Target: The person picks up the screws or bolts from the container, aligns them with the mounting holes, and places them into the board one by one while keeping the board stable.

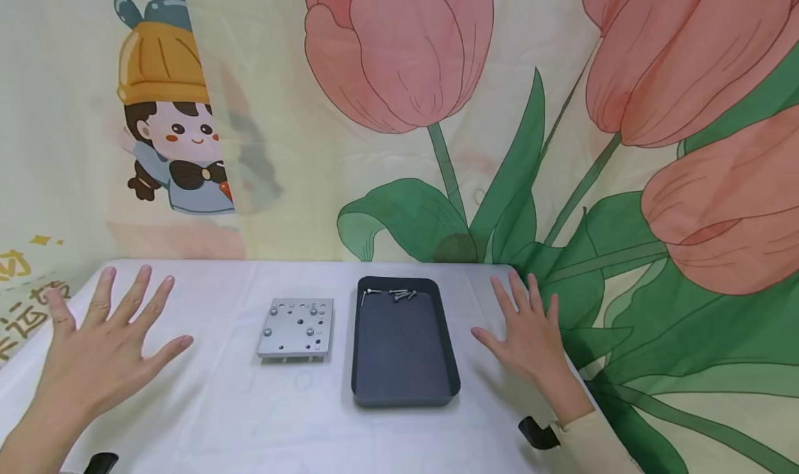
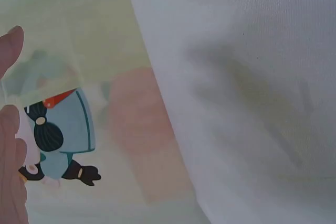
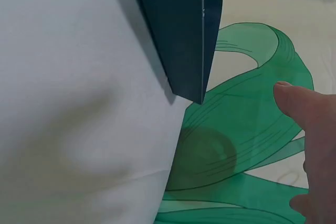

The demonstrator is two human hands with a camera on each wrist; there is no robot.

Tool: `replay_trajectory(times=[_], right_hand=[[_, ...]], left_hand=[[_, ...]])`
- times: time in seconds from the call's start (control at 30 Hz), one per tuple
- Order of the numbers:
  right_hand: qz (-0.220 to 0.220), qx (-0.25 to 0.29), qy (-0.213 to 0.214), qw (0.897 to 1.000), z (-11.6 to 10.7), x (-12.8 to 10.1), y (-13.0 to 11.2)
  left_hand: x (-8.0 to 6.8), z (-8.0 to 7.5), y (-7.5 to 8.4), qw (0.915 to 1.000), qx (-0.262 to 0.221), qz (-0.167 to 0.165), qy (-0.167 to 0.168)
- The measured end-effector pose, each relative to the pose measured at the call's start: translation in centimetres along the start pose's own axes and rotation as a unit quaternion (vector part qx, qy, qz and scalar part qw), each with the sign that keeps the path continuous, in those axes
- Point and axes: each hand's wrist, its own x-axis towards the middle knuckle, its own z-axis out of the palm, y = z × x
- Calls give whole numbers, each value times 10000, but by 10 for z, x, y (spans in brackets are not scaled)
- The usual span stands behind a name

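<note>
Fingers spread, the left hand (image 1: 102,352) hovers over the left side of the white-covered table and holds nothing. The right hand (image 1: 530,339) hovers likewise on the right, spread and bare. Between them lies a silvery metal plate (image 1: 290,328) with holes and several screws in it; screw ends show beneath its near edge. To its right stands a dark grey tray (image 1: 406,398), with several loose screws (image 1: 402,295) at its far end. The right hand is nearest the tray, apart from it. In the right wrist view, the tray's dark side (image 3: 176,30) and the thumb (image 3: 294,100) show.
A white cloth (image 1: 250,425) covers the table. Behind it hangs a backdrop with large pink tulips (image 1: 399,51) and a cartoon figure (image 1: 181,127). Black straps (image 1: 538,432) show near the wrists.
</note>
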Motion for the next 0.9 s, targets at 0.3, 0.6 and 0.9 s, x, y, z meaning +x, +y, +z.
replay_trajectory(times=[0.3,0.6,0.9], right_hand=[[-415,-156,-48,9990,1,29,-17],[-757,192,-90,9969,-2,58,-36],[-1028,839,-214,9909,6,81,-52]], left_hand=[[-2,1,9,9992,-236,216,229],[-3,12,20,9967,-732,166,317],[-3,22,40,9853,-1685,55,276]])
